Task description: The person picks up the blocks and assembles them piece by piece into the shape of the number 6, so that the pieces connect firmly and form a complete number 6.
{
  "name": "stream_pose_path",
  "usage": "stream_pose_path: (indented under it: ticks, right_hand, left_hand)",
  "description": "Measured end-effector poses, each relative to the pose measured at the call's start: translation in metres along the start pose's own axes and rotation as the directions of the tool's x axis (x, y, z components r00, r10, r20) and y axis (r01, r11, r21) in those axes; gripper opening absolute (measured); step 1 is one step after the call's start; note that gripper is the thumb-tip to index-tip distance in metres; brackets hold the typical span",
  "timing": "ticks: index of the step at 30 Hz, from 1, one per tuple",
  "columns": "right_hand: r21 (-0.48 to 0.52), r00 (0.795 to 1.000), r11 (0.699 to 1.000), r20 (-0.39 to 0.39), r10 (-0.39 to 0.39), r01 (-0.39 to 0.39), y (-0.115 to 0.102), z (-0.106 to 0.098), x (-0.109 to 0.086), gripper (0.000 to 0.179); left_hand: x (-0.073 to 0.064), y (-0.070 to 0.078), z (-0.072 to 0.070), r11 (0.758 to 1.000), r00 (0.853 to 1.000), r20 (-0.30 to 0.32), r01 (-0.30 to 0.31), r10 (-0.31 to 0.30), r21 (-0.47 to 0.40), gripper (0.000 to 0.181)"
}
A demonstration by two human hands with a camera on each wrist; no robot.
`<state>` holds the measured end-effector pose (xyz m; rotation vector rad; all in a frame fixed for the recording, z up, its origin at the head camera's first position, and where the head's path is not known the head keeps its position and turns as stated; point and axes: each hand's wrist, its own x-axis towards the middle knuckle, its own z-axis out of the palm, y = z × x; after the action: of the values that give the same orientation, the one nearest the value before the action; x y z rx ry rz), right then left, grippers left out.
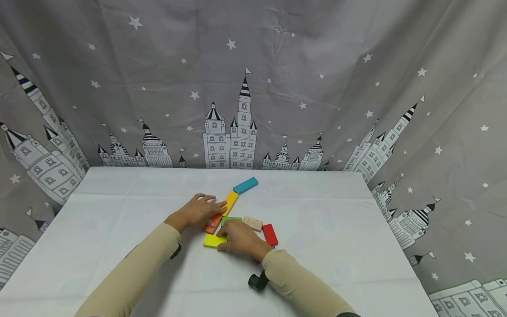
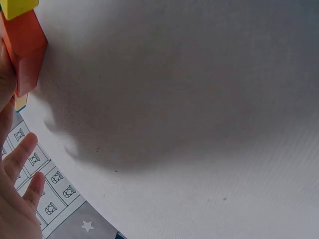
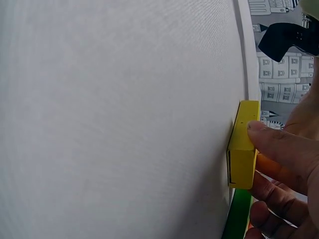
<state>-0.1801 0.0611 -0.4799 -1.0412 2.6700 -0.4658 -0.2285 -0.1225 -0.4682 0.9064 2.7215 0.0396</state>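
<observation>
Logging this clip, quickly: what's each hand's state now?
Left hand: touching the orange block; closed or not, can't tell.
Right hand: closed, pinching the bright yellow block.

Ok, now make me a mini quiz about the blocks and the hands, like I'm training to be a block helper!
1. Fill in the blank: The right hand is pinching the ____ block.

2. True or false: The left hand is touching the red block.

3. Pick one: In the head view, which block lies farthest from the person?
A) green block
B) blue block
C) red block

Key:
1. Bright yellow; the thumb is on the bright yellow block in the right wrist view.
2. False; the thumb is at the orange block.
3. B.
</observation>
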Motion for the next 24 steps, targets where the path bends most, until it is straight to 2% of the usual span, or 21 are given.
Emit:
stream_pose_path:
  ticks: [11, 24]
  right_hand:
    - [0.014, 1.0, 1.0, -0.008, 0.015, -0.015, -0.0002, -0.0002, -0.0015, 0.037]
    - [0.036, 0.998, 0.998, -0.014, 0.057, -0.056, -0.0032, -0.0003, -0.0024, 0.039]
  left_hand:
    - [-0.0007, 0.0012, -0.0011, 0.999, 1.0, 0.01, 0.028, -0.028, -0.024, 0.059]
    - [0.0, -0.0001, 0.0005, 1.0, 1.0, 0.007, 0.02, -0.02, -0.017, 0.058]
